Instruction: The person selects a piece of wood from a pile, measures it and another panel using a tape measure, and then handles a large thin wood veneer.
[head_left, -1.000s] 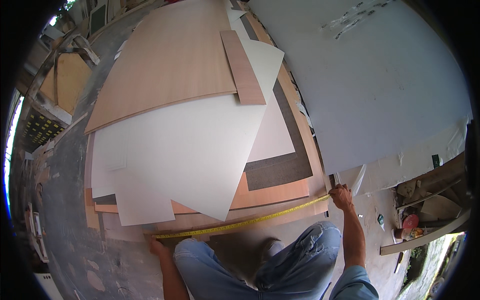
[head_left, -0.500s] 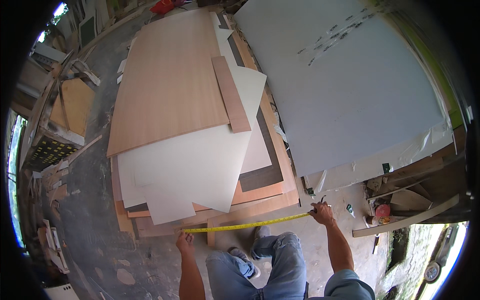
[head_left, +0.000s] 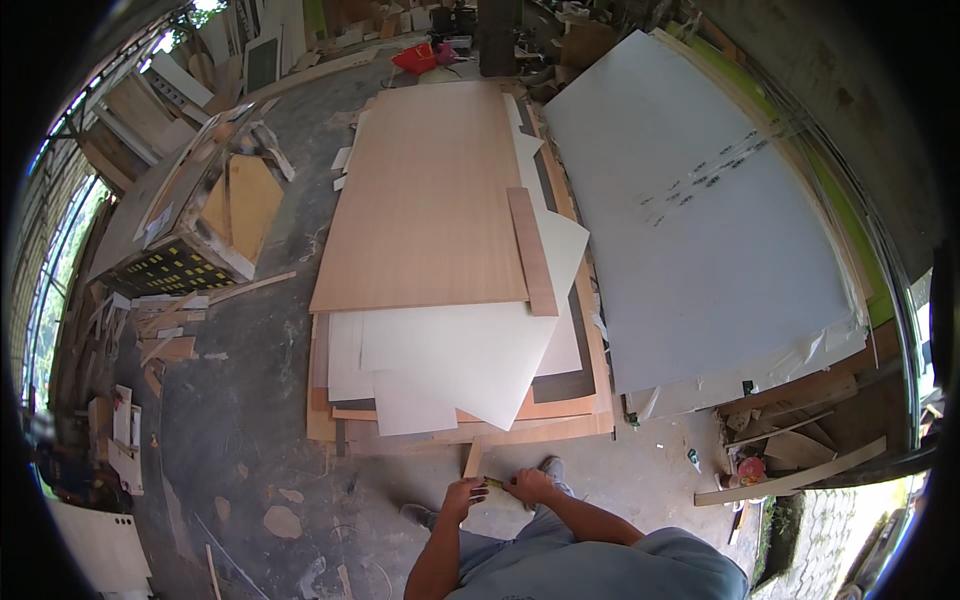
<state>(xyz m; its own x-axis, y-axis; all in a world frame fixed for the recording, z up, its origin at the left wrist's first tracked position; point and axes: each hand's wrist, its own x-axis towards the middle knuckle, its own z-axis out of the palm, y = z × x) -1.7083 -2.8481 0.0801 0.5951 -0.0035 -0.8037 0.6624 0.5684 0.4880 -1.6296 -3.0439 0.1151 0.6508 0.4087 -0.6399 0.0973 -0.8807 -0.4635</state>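
Close together in front of my body, both hands are at a yellow tape measure (head_left: 494, 483), with only a short stretch of its blade showing between them. My left hand (head_left: 463, 497) has its fingers curled at the blade's end. Closed round the other end is my right hand (head_left: 531, 485), which hides most of the case. Just beyond the hands lies a stack of boards, with a wood-veneer sheet (head_left: 430, 200) on top and white sheets (head_left: 460, 350) sticking out askew beneath it. A narrow wood strip (head_left: 532, 250) rests along the veneer sheet's right edge.
A large grey panel (head_left: 710, 240) lies to the right of the stack, its near edge wrapped in plastic. Leftward stands a wooden crate-like box (head_left: 190, 220) beside scrap wood (head_left: 170, 325). A curved wood strip (head_left: 795, 475) is at the lower right. Something red (head_left: 413, 60) lies far back.
My hands have come together, and the long stretch of tape between them has shortened to a small piece. The view has tilted up, showing more of the far workshop.
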